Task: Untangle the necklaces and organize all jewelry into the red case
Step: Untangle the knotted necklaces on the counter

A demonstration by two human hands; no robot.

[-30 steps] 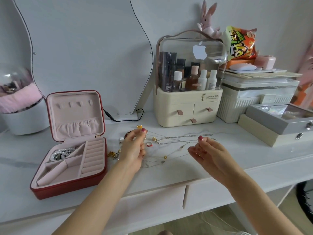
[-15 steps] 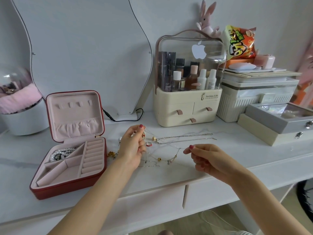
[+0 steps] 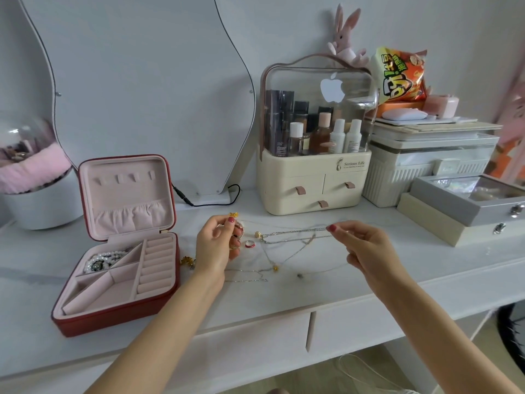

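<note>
The red case (image 3: 113,317) stands open at the left of the white dressing table, pink inside, with a pearl piece (image 3: 105,258) in its rear left compartment. Thin tangled necklaces (image 3: 287,238) lie spread on the tabletop between my hands. My left hand (image 3: 216,245) pinches one end of a fine chain just right of the case. My right hand (image 3: 366,248) pinches the same chain further right and holds it above the table. A red ring (image 3: 250,243) and gold charms (image 3: 187,261) lie close to my left hand.
A cream cosmetics organiser (image 3: 312,183) stands behind the necklaces. Grey and beige boxes (image 3: 460,211) are stacked at the right. A mirror (image 3: 142,81) with a black cable leans on the wall, and a white pot (image 3: 42,206) sits far left.
My right hand has moved up and to the right, drawing a chain out from the tangle. My left hand has stayed near the case, pinching the other end.
</note>
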